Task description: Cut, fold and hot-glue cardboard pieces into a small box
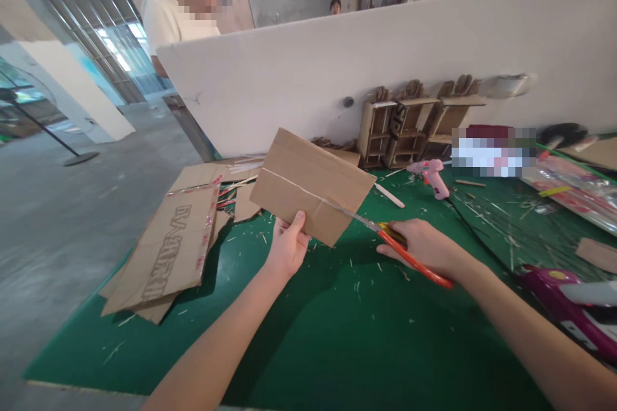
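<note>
A brown piece of cardboard (308,183) is held up over the green table (308,334), tilted, with a pale line running along it. My left hand (289,244) grips its lower edge, thumb on the near face and the other fingers behind. In my right hand (419,244) is a pair of scissors (405,255) with orange-red handles. The blades meet the right edge of the cardboard at the pale line; how far they are apart is hard to make out.
Cardboard sheets (178,237) lie stacked at the left. Behind stand small cardboard shelf-like models (409,128) against a white partition (289,77). A pink glue gun (434,176), its cord and a magenta tool (559,302) are at the right. A person (168,19) stands beyond the partition.
</note>
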Demonstrator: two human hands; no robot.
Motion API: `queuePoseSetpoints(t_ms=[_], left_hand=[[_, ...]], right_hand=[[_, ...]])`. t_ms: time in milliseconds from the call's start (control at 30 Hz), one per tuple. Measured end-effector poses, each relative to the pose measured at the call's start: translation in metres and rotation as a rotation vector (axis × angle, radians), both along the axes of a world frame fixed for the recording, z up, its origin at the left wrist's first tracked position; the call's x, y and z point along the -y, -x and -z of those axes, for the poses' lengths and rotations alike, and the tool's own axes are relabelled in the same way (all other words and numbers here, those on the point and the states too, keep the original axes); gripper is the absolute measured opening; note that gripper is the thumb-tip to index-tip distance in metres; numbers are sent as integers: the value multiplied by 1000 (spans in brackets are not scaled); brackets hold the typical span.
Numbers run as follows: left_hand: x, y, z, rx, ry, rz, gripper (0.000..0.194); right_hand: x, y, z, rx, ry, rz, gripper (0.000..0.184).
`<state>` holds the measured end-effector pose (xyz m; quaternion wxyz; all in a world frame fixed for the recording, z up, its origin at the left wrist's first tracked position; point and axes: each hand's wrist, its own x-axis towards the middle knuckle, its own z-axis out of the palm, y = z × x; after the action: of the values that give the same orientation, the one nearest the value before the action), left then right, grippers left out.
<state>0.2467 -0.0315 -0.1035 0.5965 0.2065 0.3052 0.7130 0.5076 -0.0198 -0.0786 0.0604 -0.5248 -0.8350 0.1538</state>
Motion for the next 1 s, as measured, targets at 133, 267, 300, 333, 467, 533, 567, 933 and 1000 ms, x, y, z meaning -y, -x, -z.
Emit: queuePoseSetpoints(t_ms=[133,267,300,333,467,533,567,933,1000], left_hand=[[-1,0,1,-1,3,4,30],[-1,0,2,7,8,8,31],[-2,1,2,9,7,6,30],[-2,1,2,10,5,3,30],[-1,0,2,4,13,-8,31],[0,-1,1,-7,5,-10,33],[1,-2,1,-15,-3,-8,34],[1,-1,2,-34,-2,8,34],[0,-1,4,-36,-6,16,34]], right_hand=[[-5,-1,3,-5,-20,-6,51],[-6,0,3,16,-9,-15,52],[-6,1,2,21,-7,-15,53],[-5,1,1,23,-7,-15,53],[-2,-1,-5,8,52,-44,53],[-1,-2,-7,2,88,-69,54],[0,-3,-8,1,92,-78,54],[-3,5,-7,35,-44,-52,54],[-4,5,-4,16,-32,-49,53]])
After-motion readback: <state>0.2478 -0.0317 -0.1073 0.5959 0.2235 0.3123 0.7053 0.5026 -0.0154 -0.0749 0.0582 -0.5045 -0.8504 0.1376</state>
